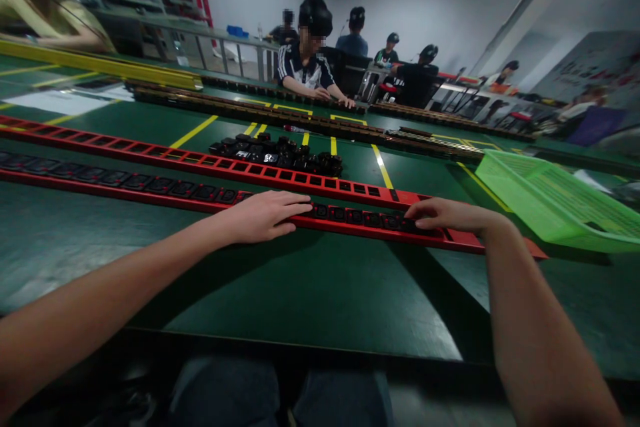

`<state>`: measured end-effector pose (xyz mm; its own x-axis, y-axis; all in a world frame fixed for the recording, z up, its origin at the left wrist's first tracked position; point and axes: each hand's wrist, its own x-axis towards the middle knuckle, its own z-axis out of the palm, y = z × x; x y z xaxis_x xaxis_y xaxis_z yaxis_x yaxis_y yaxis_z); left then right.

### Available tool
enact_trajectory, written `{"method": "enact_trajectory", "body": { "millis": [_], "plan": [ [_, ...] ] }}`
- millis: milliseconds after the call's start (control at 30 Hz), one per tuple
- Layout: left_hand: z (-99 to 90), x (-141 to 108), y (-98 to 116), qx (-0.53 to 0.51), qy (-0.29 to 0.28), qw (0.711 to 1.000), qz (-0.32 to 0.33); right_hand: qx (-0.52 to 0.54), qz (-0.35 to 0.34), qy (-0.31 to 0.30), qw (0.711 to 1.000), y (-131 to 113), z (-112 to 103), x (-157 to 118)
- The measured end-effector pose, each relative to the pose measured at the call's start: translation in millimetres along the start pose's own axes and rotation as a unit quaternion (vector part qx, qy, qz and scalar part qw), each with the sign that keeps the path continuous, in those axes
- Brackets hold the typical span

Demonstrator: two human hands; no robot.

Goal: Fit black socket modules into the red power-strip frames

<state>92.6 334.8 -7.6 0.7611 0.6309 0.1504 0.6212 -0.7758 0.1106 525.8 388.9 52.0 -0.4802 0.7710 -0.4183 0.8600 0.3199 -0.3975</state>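
Note:
A long red metal strip (280,215) lies across the green table, its row of cutouts filled with black power sockets (355,216). My left hand (265,213) rests on the strip near its middle, fingers stretched out flat over the sockets and covering some of them. At the right end of the row, my right hand (445,215) has its bent fingertips and thumb on the last black socket (407,223), partly hiding it. Just behind runs a second red strip (250,171) whose square cutouts are bare. Beyond that strip sits a pile of loose black sockets (280,152).
A green plastic basket (560,207) stands at the right. Dark long strips (300,121) and a yellow strip (100,65) lie farther back, near white papers (65,100). Across the table a co-worker (315,60) sits working; another person (55,20) is at the left.

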Motion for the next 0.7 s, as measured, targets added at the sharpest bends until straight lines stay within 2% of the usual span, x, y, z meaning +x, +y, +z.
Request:
{"method": "enact_trajectory", "body": {
  "millis": [167, 333, 433, 567, 700],
  "plan": [
    [-0.5, 0, -1, -0.007, 0.002, 1.0, 0.001, -0.005, -0.004, 0.045, 0.999, -6, 3, 6],
    [-2.1, 0, 1, 0.002, 0.001, 1.0, -0.011, -0.045, 0.027, 0.168, 0.984, -12, 9, 17],
    [-2.7, 0, 0, 0.01, 0.007, 1.0, -0.016, -0.077, 0.022, 0.223, 0.971, -17, 14, 24],
    [-2.6, 1, -2, 0.017, 0.011, 1.0, -0.023, -0.086, -0.01, 0.226, 0.97, -31, 25, 32],
    [-4.2, 1, -2, 0.035, 0.001, 0.998, -0.053, -0.078, -0.059, 0.224, 0.97, -56, 40, 38]
  ]
}}
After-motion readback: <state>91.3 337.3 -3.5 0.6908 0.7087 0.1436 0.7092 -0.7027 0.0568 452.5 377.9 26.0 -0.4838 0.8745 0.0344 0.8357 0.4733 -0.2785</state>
